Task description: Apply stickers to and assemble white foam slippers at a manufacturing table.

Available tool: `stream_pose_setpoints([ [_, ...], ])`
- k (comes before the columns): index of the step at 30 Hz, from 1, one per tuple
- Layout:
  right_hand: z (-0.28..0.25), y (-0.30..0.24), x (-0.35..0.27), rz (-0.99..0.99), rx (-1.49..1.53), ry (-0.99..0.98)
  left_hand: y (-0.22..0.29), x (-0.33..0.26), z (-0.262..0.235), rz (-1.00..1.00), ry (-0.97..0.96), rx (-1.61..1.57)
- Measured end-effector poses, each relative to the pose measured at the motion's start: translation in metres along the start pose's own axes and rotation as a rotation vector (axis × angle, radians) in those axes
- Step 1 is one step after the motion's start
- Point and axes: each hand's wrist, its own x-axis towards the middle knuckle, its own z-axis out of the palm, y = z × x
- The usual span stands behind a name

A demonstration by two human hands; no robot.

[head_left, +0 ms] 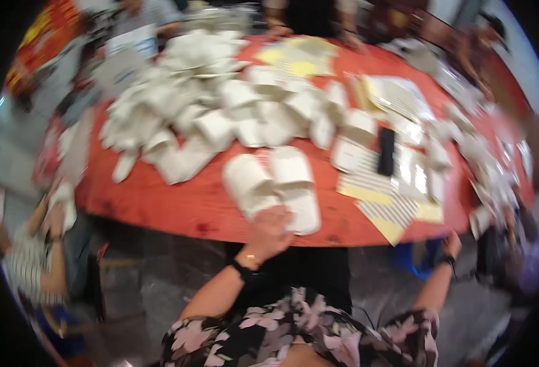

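A pair of white slippers (273, 182) lies side by side near the front edge of the round red table (177, 208). My left hand (270, 233), with a dark wristband and a thin bracelet, reaches up from below and closes over the near ends of the slippers. My right hand (452, 246) hangs low beside the table's front right edge, below the tabletop. It is small and blurred, and nothing shows in it. The whole picture is motion-blurred.
A big heap of white slippers (183, 104) fills the table's left and middle. Striped and yellow paper sleeves (382, 202), clear bags (416, 177) and a flat black object (385, 151) lie to the right. Other people sit around the table, one in a striped top (27, 269) at the left.
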Motion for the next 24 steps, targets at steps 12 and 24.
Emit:
stream_pose_setpoints([
  [12, -0.02, 0.017, 0.044, -0.036, -0.103, -0.049, -0.002, -0.001, -0.001, 0.02, 0.042, -0.028],
  [24, 0.107, 0.0, -0.175, -0.933, -0.691, -0.1, 0.004, 0.003, -0.007, 0.024, 0.05, 0.062],
])
